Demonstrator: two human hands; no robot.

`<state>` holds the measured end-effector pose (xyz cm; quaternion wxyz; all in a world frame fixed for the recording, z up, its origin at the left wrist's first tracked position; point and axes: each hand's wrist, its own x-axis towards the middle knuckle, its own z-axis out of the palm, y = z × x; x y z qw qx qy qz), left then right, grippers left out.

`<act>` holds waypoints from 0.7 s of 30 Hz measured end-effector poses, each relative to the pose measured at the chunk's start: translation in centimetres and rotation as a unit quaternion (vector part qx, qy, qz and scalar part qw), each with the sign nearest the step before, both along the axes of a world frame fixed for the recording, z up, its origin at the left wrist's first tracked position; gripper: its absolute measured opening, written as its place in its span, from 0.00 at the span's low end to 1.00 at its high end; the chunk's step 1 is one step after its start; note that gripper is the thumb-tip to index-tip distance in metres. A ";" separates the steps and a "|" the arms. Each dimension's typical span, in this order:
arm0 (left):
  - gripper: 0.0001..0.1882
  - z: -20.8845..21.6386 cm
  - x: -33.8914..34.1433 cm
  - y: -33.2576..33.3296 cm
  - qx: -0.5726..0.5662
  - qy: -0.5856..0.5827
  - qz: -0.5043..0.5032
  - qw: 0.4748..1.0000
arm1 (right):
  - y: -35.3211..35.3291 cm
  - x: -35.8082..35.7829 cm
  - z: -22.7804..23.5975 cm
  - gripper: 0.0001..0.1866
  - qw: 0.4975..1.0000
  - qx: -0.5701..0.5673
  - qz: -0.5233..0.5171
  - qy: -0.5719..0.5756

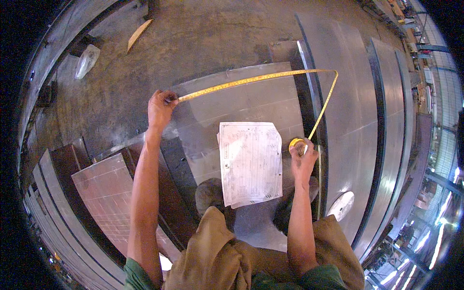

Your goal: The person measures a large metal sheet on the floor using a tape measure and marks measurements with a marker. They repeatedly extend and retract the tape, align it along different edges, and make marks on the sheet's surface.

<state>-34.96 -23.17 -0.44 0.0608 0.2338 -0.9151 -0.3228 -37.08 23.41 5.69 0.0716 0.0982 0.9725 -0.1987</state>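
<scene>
A yellow tape measure blade (246, 79) stretches across above a grey metal plate (241, 108). Its free end is pinched in my left hand (162, 108), at the plate's far left corner. Past the plate's right edge the blade folds sharply and runs back toward me. My right hand (303, 162) is closed around the round yellow case of the tape measure (297, 144). Between my forearms lies a stack of white drawing sheets (250, 162), resting on the plate in front of my boots. The print on the sheets is too faint to make out.
Long dark steel beams (353, 111) run along my right, with a pale round disc (341, 205) on the nearest. Reddish-brown steel (104, 186) lies on my left. Beyond, the concrete floor (193, 38) holds a wood strip (139, 35) and a clear plastic-looking object (87, 62).
</scene>
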 end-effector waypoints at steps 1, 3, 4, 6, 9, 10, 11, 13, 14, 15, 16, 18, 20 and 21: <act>0.11 0.0 0.0 -0.1 0.009 0.002 0.004 1.000 | 0.0 0.0 0.0 0.37 1.000 0.000 0.005 0.001; 0.10 -0.1 0.1 -0.2 0.020 0.005 0.008 1.000 | -0.1 0.0 -0.1 0.37 1.000 0.005 0.000 -0.002; 0.10 -0.1 0.2 -0.2 0.023 0.007 0.010 1.000 | 0.0 0.0 -0.1 0.37 1.000 0.008 -0.001 -0.004; 0.10 -0.1 0.2 -0.1 0.025 0.014 0.010 1.000 | 0.0 -0.1 -0.1 0.36 1.000 0.015 0.002 -0.002; 0.10 -1.0 0.5 -0.8 0.025 0.024 0.011 0.999 | -0.4 0.0 0.1 0.35 1.000 0.004 0.003 -0.004; 0.10 -1.1 0.4 -0.7 0.031 0.026 0.011 0.999 | -0.4 0.0 0.2 0.35 1.000 0.000 0.002 -0.005; 0.09 -1.1 0.4 -0.7 0.038 0.028 0.011 0.999 | -0.4 0.0 0.2 0.35 1.000 0.001 0.000 -0.006; 0.10 -0.9 0.3 -0.5 0.035 0.026 0.013 0.999 | -0.4 0.0 0.2 0.34 1.000 0.001 -0.006 -0.005; 0.10 -0.7 0.1 -0.4 0.033 0.026 0.012 0.999 | -0.1 0.0 -0.1 0.34 1.000 0.005 0.008 0.005; 0.10 -0.5 0.0 -0.3 0.021 0.023 0.007 0.999 | 0.3 0.0 -0.6 0.34 1.000 0.009 0.022 0.015; 0.10 -0.2 0.0 -0.2 0.010 0.019 0.003 1.000 | 0.4 -0.1 -0.5 0.33 0.999 0.013 0.036 0.025; 0.10 0.0 -0.2 0.1 0.002 0.020 -0.002 1.000 | 0.3 0.0 -0.6 0.32 0.999 0.010 0.031 0.028; 0.10 -0.2 0.0 -0.2 0.008 0.029 0.000 1.000 | -0.2 0.1 -0.2 0.32 0.999 0.001 0.031 0.031; 0.10 -0.3 0.2 -0.2 0.004 0.028 0.000 1.000 | -0.5 0.1 0.0 0.31 0.999 -0.006 0.033 0.032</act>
